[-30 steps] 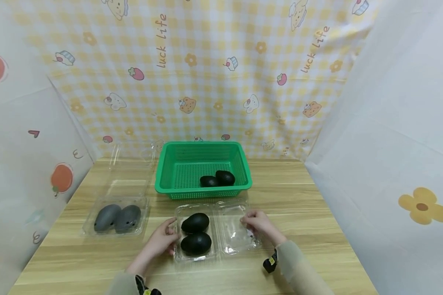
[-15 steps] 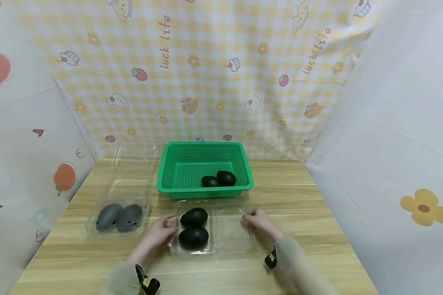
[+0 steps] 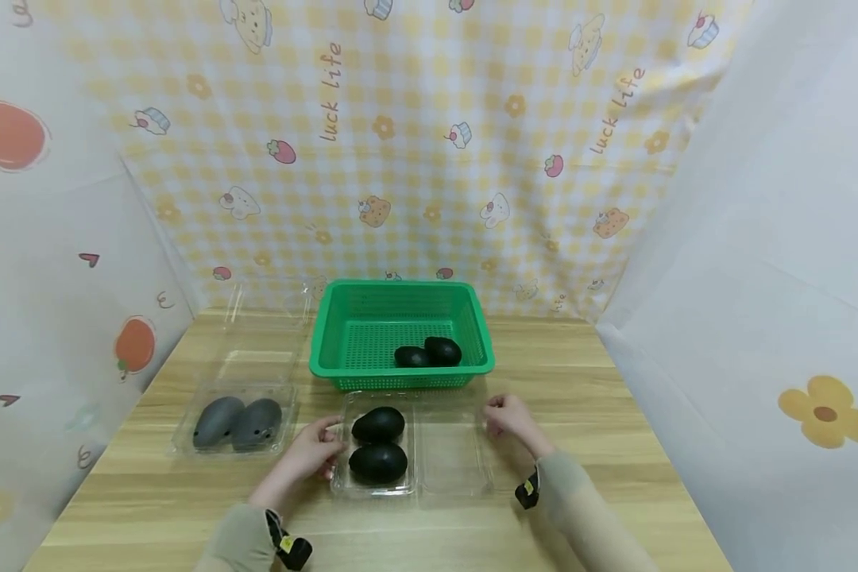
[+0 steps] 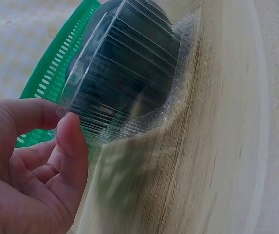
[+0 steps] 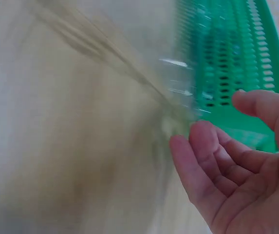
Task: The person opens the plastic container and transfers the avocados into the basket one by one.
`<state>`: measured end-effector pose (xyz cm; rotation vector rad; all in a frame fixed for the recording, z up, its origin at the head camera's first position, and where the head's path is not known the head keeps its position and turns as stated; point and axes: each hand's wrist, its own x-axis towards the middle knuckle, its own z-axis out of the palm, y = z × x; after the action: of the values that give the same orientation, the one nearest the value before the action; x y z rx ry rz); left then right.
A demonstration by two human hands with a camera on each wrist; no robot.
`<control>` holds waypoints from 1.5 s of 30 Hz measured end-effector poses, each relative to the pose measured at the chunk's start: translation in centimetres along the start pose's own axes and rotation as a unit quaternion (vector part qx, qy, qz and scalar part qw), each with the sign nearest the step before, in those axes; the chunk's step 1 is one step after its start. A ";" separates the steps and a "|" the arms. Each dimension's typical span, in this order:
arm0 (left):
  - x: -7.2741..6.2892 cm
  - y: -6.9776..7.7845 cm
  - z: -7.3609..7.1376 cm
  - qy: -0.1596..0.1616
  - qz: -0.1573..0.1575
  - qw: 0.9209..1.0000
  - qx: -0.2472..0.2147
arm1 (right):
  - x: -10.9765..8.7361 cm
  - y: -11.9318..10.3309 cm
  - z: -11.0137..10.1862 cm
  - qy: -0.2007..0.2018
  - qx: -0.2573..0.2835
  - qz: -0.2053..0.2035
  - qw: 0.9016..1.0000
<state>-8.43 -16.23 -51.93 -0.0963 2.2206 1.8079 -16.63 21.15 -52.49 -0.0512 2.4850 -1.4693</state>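
A clear plastic clamshell box (image 3: 375, 492) lies opened flat on the wooden table, two dark avocados (image 3: 378, 463) in its left half. My left hand (image 3: 313, 451) is at that half's left side; in the left wrist view the thumb and index finger pinch the rim of the ribbed box wall (image 4: 105, 105). The lid half (image 3: 454, 454) spreads to the right. Beside its far right corner is my right hand (image 3: 511, 421). In the right wrist view, that hand's thumb stands apart from the loosely bent fingers (image 5: 190, 170), with nothing gripped between them.
Behind the box stands a green plastic basket (image 3: 400, 372) holding two more dark avocados (image 3: 443, 351). At the left, another opened clear box (image 3: 286, 425) contains two grey avocado-shaped pieces (image 3: 257, 423). A patterned cloth (image 3: 415, 159) hangs along the back.
The clamshell first shifted slightly away from me and left. My right hand has drawn off the lid toward its right edge; my left hand stays at the box's left side.
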 end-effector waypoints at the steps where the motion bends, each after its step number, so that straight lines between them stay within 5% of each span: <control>1: 0.0 0.0 0.0 0.001 0.001 1.000 0.001 | 0.2 -0.3 -0.2 0.014 0.008 0.001 1.000; 5: -0.2 0.0 0.1 0.004 0.000 1.000 0.002 | 0.8 -1.3 -1.1 0.058 0.018 -0.025 0.998; 17: -0.3 0.2 0.2 0.005 0.008 1.000 0.010 | 2.0 -3.5 -1.8 0.110 -0.099 -0.153 0.977; 24: -0.1 0.0 0.2 0.011 0.001 1.000 0.006 | 2.0 -3.3 -1.0 0.157 -0.138 -0.150 0.966; 38: -0.4 0.3 0.3 0.013 -0.003 1.000 0.001 | 1.8 -3.3 -0.8 0.164 -0.147 -0.153 0.963; 45: -0.2 0.1 0.2 0.008 0.001 1.000 0.004 | 0.5 -3.2 -0.5 0.167 -0.069 -0.137 0.974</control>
<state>-8.25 -16.05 -51.83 -0.1063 2.2391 1.8052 -17.60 19.92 -49.56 -0.1934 2.9519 -1.5096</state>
